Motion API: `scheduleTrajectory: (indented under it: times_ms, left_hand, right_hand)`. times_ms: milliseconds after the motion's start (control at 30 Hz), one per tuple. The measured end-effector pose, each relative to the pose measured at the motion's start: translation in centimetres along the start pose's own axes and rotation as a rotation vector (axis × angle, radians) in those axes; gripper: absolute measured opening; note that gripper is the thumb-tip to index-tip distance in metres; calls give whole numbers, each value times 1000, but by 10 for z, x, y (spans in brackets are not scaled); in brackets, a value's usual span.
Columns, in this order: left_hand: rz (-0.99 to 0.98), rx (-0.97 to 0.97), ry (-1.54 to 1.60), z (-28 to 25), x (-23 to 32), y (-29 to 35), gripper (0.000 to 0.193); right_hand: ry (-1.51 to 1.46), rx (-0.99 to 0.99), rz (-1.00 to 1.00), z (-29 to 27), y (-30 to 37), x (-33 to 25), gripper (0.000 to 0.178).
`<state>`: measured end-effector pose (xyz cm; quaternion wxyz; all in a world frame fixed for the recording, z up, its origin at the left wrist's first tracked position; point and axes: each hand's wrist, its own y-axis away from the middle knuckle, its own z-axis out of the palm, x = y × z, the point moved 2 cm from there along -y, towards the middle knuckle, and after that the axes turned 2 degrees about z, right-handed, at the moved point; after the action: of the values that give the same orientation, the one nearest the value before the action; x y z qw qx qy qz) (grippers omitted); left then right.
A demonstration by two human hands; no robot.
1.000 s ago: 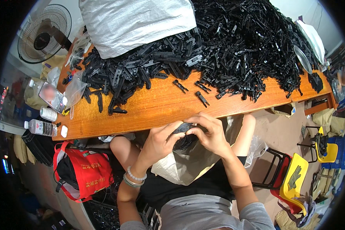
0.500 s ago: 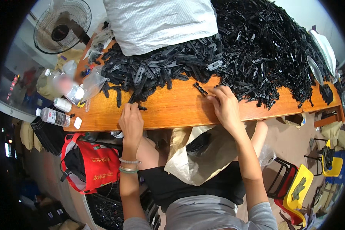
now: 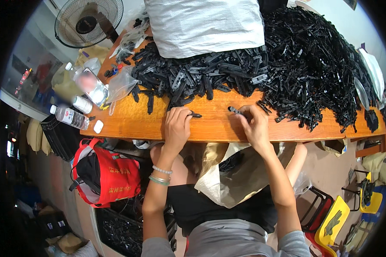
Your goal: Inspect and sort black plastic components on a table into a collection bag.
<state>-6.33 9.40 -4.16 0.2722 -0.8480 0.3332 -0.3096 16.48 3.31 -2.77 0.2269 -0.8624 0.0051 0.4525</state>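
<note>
While pinching a slim black part point(image 3: 234, 110) in the right hand point(image 3: 256, 127), nearside of the white sack point(image 3: 205, 30), has the left hand point(image 3: 177, 125) curled at one end of a dark piece point(image 3: 195, 115), also nearside; cannot tell whether gripping or merely touching. Half a second ago, was reaching with the right over loose parts point(image 3: 263, 107); now has one secured, so seems to be picking up single pieces. Beyond, see a black heap point(image 3: 313, 64) rightward of the white sack and, well nearside, an open beige sack point(image 3: 216, 188).
</note>
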Motion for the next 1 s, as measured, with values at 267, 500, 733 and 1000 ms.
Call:
scheduleTrajectory:
  times_ms: [267,500,733,1000]
  left_hand:
    - [-597,124,867,34,17,2,12]
    - [-962,-110,1494,37,35,-3,26]
    - [-936,-463,1413,10,60,-2,28]
    - [-765,-515,1271,3,81,-1,27]
  right_hand:
    - [-641,-192,446,3,22,-4,17]
    - [-811,-201,420,-2,24,2,20]
    - [-573,-204,94,-7,39,-23,17]
    - [-367,-157,-79,-15,47,-32,16]
